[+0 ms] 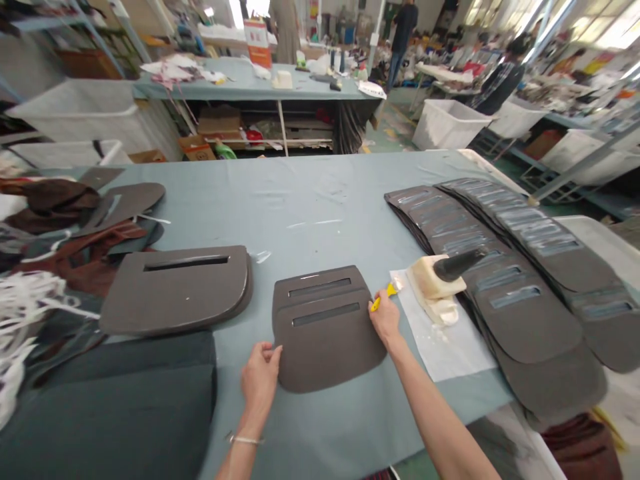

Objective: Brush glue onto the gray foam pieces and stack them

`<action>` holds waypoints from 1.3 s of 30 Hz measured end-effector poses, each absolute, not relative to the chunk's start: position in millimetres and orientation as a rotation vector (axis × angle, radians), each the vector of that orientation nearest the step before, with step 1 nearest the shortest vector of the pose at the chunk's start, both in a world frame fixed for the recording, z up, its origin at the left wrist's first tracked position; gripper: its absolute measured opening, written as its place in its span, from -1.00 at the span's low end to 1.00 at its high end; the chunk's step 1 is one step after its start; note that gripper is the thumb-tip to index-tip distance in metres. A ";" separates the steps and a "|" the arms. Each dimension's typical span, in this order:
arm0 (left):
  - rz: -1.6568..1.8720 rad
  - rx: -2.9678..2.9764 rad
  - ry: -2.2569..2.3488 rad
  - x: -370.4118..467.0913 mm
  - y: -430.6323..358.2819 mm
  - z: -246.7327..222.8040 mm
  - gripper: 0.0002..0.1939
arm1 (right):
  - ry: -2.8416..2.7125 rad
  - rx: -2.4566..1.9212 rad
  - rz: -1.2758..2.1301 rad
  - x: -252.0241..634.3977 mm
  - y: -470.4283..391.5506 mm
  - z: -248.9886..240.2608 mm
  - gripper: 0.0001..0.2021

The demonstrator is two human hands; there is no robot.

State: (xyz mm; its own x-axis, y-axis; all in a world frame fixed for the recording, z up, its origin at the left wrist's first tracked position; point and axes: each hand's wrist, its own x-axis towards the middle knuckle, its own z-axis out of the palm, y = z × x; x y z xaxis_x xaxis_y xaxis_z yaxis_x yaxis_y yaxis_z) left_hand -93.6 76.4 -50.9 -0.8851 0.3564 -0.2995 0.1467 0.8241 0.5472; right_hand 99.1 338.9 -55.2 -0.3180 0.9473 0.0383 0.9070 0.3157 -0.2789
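On the surface (320,213), we have the slotted panels (330,353) between our two hands.
These overlapping panels lie nearer to the near edge than to the far one; the overlapped rows (530,320) occupy the right edge, and the stack (175,293) is towards the left edge. Our left hand (259,377) is pinching the panels' left side, our right hand (385,317) is closed on the yellow brush (376,305) at their right side, near the cream container (425,280).
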 end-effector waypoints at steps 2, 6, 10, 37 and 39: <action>0.670 0.441 2.639 -92.1 77.2 -48.8 -0.74 | -2.393 -1.708 0.306 99.1 339.3 -55.8 -0.83; 0.653 0.497 2.643 -90.7 76.9 -47.8 -0.75 | -2.424 -1.718 0.327 99.2 339.5 -55.3 -0.85; 0.655 0.499 2.644 -89.9 76.2 -47.7 -0.75 | -2.447 -1.750 0.344 98.7 339.2 -52.2 -0.86; 0.697 0.603 2.699 -99.8 83.4 -46.0 -0.80 | -2.468 -1.689 0.157 89.9 343.2 -44.5 -0.82; 0.668 0.582 2.719 -106.6 88.8 -43.2 -0.74 | -2.449 -1.685 0.152 87.7 343.4 -43.3 -0.81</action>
State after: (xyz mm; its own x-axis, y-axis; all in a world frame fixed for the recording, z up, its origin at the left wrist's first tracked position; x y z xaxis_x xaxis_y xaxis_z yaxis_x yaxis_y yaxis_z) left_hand -106.6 88.8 -43.2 -0.8792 0.4445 -0.1718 0.3143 0.8118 0.4921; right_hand 87.7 343.4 -43.3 -0.3497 0.9336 0.0783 0.9168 0.3582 -0.1765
